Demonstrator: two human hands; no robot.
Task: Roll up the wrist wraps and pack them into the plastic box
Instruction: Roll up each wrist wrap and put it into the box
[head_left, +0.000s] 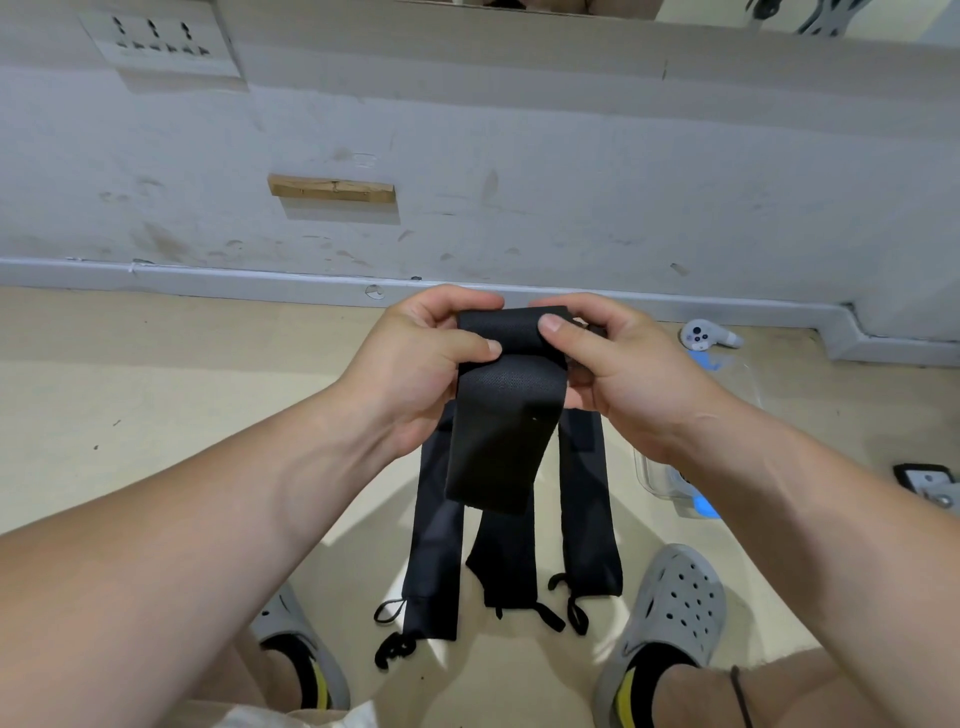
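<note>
A black wrist wrap is held up in front of me, its top end curled into a small roll and its tail hanging down. My left hand pinches the roll's left side and my right hand pinches its right side. Three more black wrist wraps lie flat side by side on the floor below, their thumb loops toward me. The clear plastic box with blue clips sits on the floor at the right, mostly hidden behind my right forearm.
I am squatting; my grey clogs flank the wraps. A white controller and a clear plastic lid lie by the skirting board. A dark device sits at the right edge. The wall is close ahead.
</note>
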